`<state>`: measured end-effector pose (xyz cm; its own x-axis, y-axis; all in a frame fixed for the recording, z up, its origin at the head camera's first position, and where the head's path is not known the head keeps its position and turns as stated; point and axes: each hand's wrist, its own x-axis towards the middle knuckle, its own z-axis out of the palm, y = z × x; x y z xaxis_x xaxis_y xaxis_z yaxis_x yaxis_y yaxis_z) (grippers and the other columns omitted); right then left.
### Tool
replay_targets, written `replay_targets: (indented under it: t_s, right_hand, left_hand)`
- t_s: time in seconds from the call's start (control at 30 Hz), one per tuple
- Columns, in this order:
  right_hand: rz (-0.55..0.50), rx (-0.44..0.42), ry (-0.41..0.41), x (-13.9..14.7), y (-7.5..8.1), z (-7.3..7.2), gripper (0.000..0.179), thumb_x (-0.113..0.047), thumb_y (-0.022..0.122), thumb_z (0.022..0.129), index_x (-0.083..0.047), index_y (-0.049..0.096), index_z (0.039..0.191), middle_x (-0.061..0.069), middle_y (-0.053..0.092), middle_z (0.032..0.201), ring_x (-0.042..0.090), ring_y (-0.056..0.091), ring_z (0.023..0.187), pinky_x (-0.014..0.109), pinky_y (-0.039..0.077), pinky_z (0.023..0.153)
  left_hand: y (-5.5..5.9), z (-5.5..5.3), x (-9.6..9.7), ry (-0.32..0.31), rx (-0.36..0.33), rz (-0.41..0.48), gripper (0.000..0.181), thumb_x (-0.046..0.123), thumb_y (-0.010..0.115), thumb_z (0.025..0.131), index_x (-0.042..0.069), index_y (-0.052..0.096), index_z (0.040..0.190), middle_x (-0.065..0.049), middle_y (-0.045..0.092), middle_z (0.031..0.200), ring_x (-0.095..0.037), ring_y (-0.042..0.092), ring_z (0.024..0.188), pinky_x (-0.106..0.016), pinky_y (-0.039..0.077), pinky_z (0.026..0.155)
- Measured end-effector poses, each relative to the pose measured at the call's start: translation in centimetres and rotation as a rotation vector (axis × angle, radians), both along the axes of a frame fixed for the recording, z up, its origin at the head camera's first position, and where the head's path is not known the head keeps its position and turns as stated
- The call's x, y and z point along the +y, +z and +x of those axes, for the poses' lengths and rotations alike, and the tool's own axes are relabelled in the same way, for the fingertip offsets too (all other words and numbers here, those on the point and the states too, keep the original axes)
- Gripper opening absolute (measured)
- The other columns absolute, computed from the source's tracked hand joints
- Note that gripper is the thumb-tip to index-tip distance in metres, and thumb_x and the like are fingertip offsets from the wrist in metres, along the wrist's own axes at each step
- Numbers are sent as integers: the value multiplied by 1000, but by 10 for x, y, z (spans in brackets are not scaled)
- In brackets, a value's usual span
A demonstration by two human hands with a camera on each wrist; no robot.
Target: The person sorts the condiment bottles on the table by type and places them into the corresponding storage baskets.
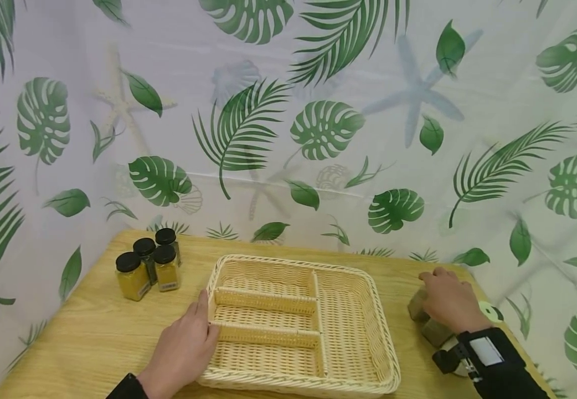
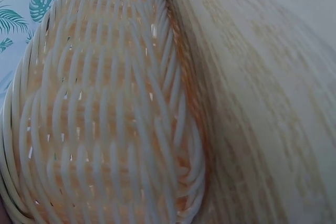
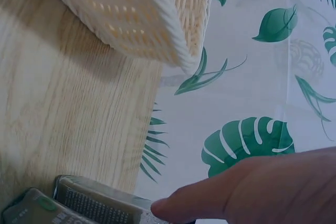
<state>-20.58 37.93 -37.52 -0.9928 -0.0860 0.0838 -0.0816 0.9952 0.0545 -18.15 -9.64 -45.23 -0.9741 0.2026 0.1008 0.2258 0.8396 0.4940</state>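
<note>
A cream woven basket (image 1: 318, 313) with several compartments lies in the middle of the wooden table. My left hand (image 1: 181, 341) grips its left rim, thumb over the edge; the basket's outer wall (image 2: 105, 98) fills much of the left wrist view. At the table's right side, my right hand (image 1: 453, 296) reaches down over a brownish block-like container (image 1: 418, 305), fingers bent around its far end. A second such container (image 1: 435, 332) lies just nearer. In the right wrist view, the thumb presses the end of a clear-sided container (image 3: 97, 200) with printing; the other fingers are out of sight there.
Several square jars with black lids (image 1: 144, 246), holding yellow and dark contents, stand at the table's back left. A round green-and-white item (image 1: 490, 311) lies beyond the right hand. A leaf-patterned curtain (image 1: 288, 111) rises behind the table (image 1: 84, 332).
</note>
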Motion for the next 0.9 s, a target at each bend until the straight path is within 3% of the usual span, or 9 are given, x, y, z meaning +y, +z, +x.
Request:
replay_targets:
  t_s: [0.2,0.57,0.9]
  right_hand:
    - [27,-10,29,11,-1,-9,33,4,63,72,10,62,105,25,58,86,40,53,78,56,46,61]
    - [-23,-73,32,11,-1,-19,23,7,63,72,10,65,95,23,63,84,35,57,74,51,50,64]
    - [-61,-40,70,8,-1,-25,14,6,62,71,4,66,85,11,57,70,23,46,60,38,39,51]
  left_hand:
    - [2,0,1,-3,6,7,66,24,45,94,-8,23,147,-20,55,122,-11,48,60,-31,40,48]
    - [1,-1,0,-4,9,2,66,25,45,94,-8,23,147,-22,54,124,-11,49,61,-30,39,46]
    - [0,-1,-1,-5,10,0,66,24,45,94,-8,22,147,-21,54,124,-12,49,60,-30,39,45]
